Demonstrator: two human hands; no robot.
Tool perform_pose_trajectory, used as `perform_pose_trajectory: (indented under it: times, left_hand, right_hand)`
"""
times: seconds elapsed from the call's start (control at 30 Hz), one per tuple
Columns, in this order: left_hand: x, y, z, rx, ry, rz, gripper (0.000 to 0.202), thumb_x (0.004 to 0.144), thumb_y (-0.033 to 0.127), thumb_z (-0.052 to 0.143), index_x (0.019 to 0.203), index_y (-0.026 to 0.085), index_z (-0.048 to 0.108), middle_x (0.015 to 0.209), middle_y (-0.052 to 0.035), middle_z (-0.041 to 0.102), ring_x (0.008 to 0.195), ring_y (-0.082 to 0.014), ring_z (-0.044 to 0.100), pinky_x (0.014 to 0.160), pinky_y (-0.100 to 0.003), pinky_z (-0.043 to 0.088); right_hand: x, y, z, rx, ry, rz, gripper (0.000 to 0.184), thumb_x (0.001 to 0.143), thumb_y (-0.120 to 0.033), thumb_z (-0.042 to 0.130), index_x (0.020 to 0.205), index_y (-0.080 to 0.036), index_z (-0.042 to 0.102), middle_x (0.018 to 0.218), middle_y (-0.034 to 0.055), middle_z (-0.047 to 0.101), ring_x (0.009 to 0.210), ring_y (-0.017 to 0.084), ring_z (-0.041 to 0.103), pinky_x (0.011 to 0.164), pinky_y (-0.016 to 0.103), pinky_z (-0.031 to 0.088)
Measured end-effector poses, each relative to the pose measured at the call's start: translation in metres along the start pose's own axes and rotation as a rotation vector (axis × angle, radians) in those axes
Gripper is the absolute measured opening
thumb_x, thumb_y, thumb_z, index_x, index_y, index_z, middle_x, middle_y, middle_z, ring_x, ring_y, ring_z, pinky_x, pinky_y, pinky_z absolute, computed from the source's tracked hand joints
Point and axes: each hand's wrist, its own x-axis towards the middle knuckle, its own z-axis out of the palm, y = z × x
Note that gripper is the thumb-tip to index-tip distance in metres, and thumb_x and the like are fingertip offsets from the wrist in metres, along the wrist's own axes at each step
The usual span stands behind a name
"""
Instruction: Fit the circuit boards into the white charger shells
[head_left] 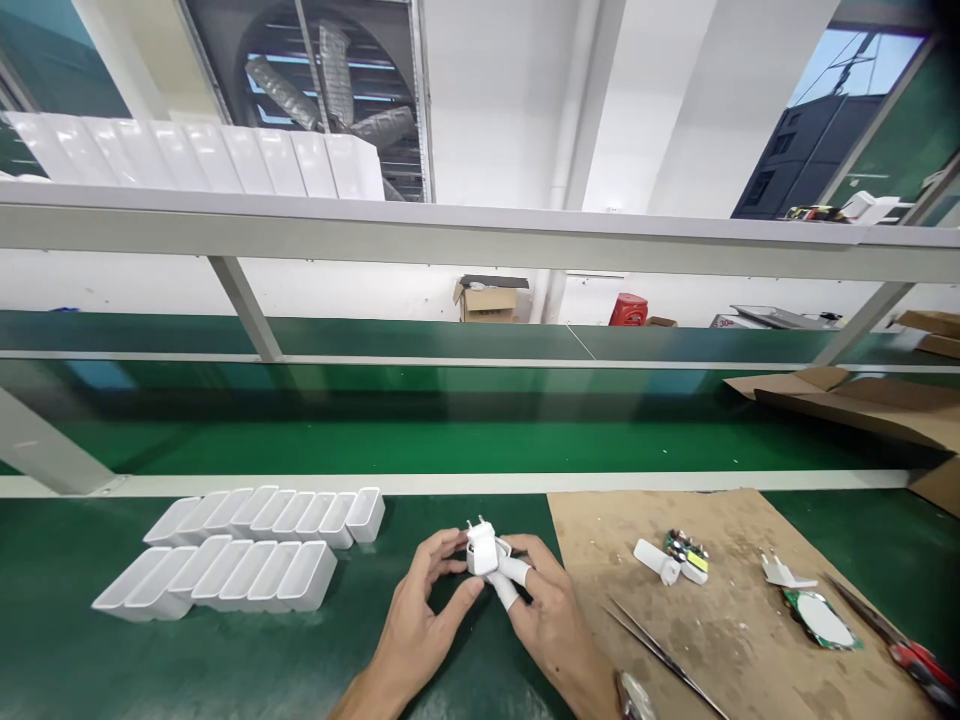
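A white two-pin power adapter (482,550) is held up in front of me, its metal pins pointing away. My left hand (420,605) grips it from the left, with the thumb at its lower edge and fingertips on its side. From the right, my right hand (551,610) has its fingers closed on the same adapter; white covers sit on some of those fingertips. Its far side is hidden. To the right, white plastic shell parts (656,562) and a small populated circuit board (684,547) lie on a brown cardboard sheet (600,530).
Two rows of white plastic casings (304,575) stand on the green table (247,665) at left. On the cardboard lie tweezers (664,655), a pin plate (784,573), a round-faced board (823,618) and red-handled pliers (911,655). A shelf rail (480,235) spans above; an open carton (862,400) sits right.
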Motion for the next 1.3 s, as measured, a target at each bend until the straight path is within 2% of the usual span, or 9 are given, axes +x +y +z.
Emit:
perform_pose_trajectory:
  times: [0.2,0.3,0.4,0.5,0.67,0.9,1.1,1.2,1.3]
  left_hand:
    - [-0.005,-0.003,0.002,0.123,0.007,0.025,0.067,0.092,0.042,0.075,0.149,0.031,0.041,0.136,-0.0106,0.069,0.121,-0.0305,0.070,0.106,-0.055,0.059]
    - [-0.007,-0.003,0.003,0.191,-0.025,0.020,0.081,0.084,0.040,0.084,0.152,0.030,0.039,0.135,-0.0112,0.068,0.123,-0.0330,0.068,0.108,-0.057,0.057]
    - [-0.009,-0.002,0.004,0.233,-0.020,0.147,0.078,0.086,0.033,0.083,0.152,0.031,0.040,0.144,-0.0125,0.061,0.131,-0.0337,0.063,0.110,-0.054,0.056]
    - [-0.011,0.001,0.005,0.234,0.040,0.283,0.065,0.095,0.029,0.073,0.152,0.035,0.041,0.142,-0.0103,0.063,0.129,-0.0299,0.065,0.108,-0.047,0.058]
    - [-0.011,0.003,0.005,0.213,0.081,0.337,0.071,0.095,0.031,0.075,0.155,0.036,0.037,0.135,-0.0078,0.068,0.114,-0.0257,0.070,0.101,-0.043,0.061]
    - [-0.010,0.001,0.002,0.209,0.084,0.337,0.073,0.094,0.035,0.076,0.156,0.034,0.038,0.134,-0.0095,0.068,0.114,-0.0259,0.070,0.100,-0.043,0.062]
    - [-0.005,0.009,-0.009,0.267,0.041,0.362,0.053,0.095,0.039,0.076,0.144,0.034,0.060,0.144,-0.0113,0.064,0.128,-0.0305,0.065,0.107,-0.047,0.059]
    - [-0.001,0.006,-0.009,0.244,-0.022,0.341,0.038,0.101,0.030,0.067,0.138,0.035,0.066,0.150,-0.0100,0.062,0.129,-0.0288,0.066,0.104,-0.045,0.061]
    - [0.002,0.002,-0.005,0.201,-0.098,0.395,0.037,0.100,0.023,0.067,0.136,0.034,0.067,0.150,-0.0100,0.062,0.136,-0.0293,0.061,0.111,-0.048,0.057]
  right_hand:
    - [0.001,0.000,-0.003,0.080,-0.062,0.074,0.027,0.096,-0.012,0.054,0.108,-0.024,0.075,0.111,0.0100,0.069,0.098,0.023,0.068,0.087,0.036,0.059]
    - [0.003,0.003,0.002,0.393,-0.003,0.359,0.013,0.090,-0.027,0.070,0.100,-0.023,0.077,0.108,0.0090,0.071,0.097,0.025,0.067,0.088,0.037,0.059]
    - [0.005,0.002,0.009,0.708,0.056,0.627,0.033,0.088,-0.048,0.075,0.104,-0.019,0.075,0.101,0.0101,0.074,0.089,0.025,0.071,0.082,0.041,0.062]
    - [0.005,-0.005,0.015,0.880,-0.003,0.736,0.045,0.091,-0.059,0.069,0.106,-0.016,0.072,0.093,0.0116,0.077,0.079,0.026,0.074,0.074,0.044,0.062]
    - [0.004,-0.014,0.022,1.176,-0.014,0.888,0.047,0.079,-0.055,0.083,0.103,-0.016,0.072,0.086,0.0086,0.077,0.084,0.030,0.076,0.081,0.045,0.060]
    - [0.002,-0.008,0.024,1.057,-0.033,0.909,0.053,0.083,-0.061,0.076,0.110,-0.016,0.070,0.090,0.0096,0.077,0.086,0.030,0.075,0.079,0.044,0.060]
    - [-0.006,0.005,0.023,0.431,0.128,0.677,0.046,0.077,-0.045,0.083,0.110,-0.021,0.063,0.096,0.0048,0.070,0.089,0.023,0.067,0.089,0.039,0.056]
    - [-0.013,0.010,0.022,0.200,-0.010,0.595,0.064,0.078,-0.036,0.080,0.134,-0.020,0.054,0.096,0.0027,0.065,0.085,0.021,0.063,0.087,0.038,0.056]
    - [-0.014,0.014,0.021,0.260,-0.214,0.549,0.083,0.082,-0.032,0.076,0.155,-0.019,0.039,0.107,0.0057,0.067,0.091,0.022,0.066,0.093,0.040,0.057]
